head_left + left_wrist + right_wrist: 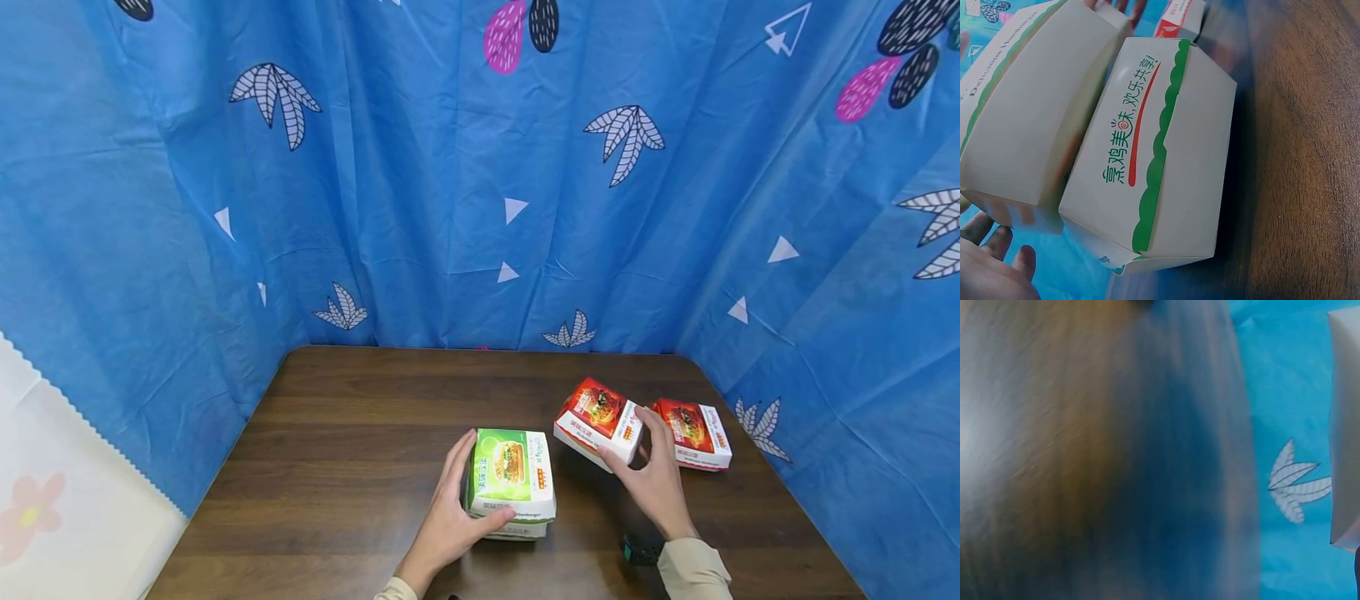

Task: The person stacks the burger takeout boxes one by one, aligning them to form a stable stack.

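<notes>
My left hand (448,521) grips a green-and-white hamburger box (512,475) by its sides, thumb at the front. Right under it is a second green-edged hamburger box (1147,156), mostly hidden from the head view; from the left wrist the upper box looks slightly angled against it. To the right, my right hand (654,479) holds a red-and-white hamburger box (597,417) between thumb and fingers, tilted over the table. In the right wrist view only a pale side of a box (1346,437) shows at the edge.
Another red hamburger box (693,433) sits on the right part of the brown wooden table (360,467), just beyond my right hand. A blue patterned curtain (450,208) hangs behind and along the sides. A small dark device (640,552) is beside my right wrist.
</notes>
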`<move>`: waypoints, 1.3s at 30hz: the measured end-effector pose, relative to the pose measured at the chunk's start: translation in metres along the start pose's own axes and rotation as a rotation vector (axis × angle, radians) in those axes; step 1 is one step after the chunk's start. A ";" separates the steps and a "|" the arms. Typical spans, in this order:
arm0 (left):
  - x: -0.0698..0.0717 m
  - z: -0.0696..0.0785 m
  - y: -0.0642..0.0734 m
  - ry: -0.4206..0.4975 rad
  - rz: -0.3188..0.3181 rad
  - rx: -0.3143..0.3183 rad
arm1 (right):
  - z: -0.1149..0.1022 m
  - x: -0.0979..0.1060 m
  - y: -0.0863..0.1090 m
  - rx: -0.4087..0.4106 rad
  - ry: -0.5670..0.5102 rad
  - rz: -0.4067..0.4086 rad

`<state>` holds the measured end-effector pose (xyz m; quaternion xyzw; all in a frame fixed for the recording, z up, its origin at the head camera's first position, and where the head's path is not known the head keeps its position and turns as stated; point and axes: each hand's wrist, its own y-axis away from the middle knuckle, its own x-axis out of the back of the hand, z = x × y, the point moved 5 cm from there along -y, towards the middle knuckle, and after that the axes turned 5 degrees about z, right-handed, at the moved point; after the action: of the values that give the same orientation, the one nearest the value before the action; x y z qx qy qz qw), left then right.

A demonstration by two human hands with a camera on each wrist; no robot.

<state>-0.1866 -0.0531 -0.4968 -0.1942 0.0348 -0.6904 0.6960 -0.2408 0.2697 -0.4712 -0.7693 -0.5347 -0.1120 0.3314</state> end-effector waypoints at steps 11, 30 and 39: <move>0.001 0.000 0.001 -0.006 0.007 0.019 | -0.046 0.012 0.000 0.108 -0.036 0.012; 0.001 -0.001 0.000 0.007 0.005 0.035 | -0.097 -0.004 0.023 0.313 -0.095 -0.094; 0.001 0.000 0.000 0.005 0.006 0.037 | -0.107 -0.017 0.032 0.389 -0.149 -0.151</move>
<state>-0.1870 -0.0546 -0.4968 -0.1795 0.0242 -0.6892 0.7016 -0.1993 0.1829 -0.4114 -0.6549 -0.6253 0.0259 0.4236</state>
